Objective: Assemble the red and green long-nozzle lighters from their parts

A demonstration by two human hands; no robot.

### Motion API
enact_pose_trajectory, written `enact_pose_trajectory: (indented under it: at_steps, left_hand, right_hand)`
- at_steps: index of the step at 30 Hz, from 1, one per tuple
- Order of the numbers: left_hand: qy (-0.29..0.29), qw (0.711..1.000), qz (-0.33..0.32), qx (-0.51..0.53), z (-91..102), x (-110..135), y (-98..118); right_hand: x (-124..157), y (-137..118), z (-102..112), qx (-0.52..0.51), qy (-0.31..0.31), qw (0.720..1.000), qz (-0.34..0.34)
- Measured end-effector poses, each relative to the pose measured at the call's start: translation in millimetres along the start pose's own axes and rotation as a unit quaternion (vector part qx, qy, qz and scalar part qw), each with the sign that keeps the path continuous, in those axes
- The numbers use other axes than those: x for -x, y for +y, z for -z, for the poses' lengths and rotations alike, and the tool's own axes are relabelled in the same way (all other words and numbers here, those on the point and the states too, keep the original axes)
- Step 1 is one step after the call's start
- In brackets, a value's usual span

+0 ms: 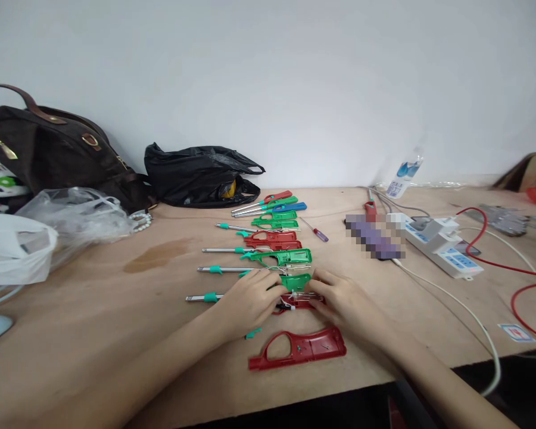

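Observation:
An opened gas lighter with a red handle half (302, 302) lies between my hands, its inner parts and thin wires exposed. My left hand (254, 298) bends over its trigger end, fingers closed at the small parts; the fingertips are partly hidden. The handle's rear end is between the curled fingers of my right hand (339, 295). Just behind is a green handle half (295, 281), partly covered by my fingers. A loose red handle half (301, 348) lies in front, with a small teal trigger piece (253, 333) to its left.
Several opened lighters, including a green one (290, 257), form a column behind my hands. A purple screwdriver (317, 231) lies to their right. Farther right are a power strip (458, 265) and a red cable (485, 253). A black bag (196, 176) stands against the wall.

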State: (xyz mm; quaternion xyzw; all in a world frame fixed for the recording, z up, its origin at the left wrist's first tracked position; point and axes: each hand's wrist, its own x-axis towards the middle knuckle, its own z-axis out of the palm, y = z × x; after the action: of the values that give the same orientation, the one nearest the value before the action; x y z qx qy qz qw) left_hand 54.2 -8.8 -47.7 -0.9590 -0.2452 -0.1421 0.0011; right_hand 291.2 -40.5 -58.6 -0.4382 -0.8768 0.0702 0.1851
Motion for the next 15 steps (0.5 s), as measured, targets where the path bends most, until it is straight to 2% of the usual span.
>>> enact_pose_trajectory:
  at_steps: [15]
  left_hand:
    - [-0.004, 1.000, -0.007, 0.008, 1.0, -0.6, 1.7]
  right_hand:
    - [-0.3, -0.4, -0.8, 0.030, 0.011, 0.999, 0.021]
